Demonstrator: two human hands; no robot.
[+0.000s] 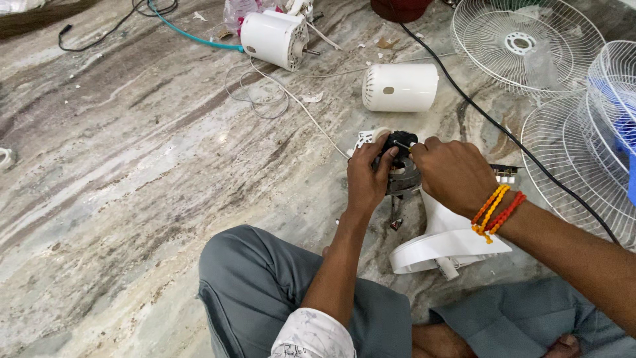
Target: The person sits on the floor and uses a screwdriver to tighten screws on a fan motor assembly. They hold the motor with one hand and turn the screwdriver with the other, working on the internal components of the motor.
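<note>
The left hand (pixel 366 178) curls tight around the dark fan motor (pixel 399 166); the right hand (pixel 452 174) pinches a thin tool (pixel 403 144) closed against the motor's top, above the white fan base (pixel 447 242).

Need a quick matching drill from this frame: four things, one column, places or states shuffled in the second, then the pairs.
Things:
1. white cylindrical motor cover
2. white wire fan grille
3. orange and red bead bracelets
4. black fan motor

Places or states:
A. around the right wrist
B. gripped between the left hand and right hand
C. lying on its side on the stone floor
D. lying flat at upper right

Pairs: 1-C, 2-D, 3-A, 4-B
</note>
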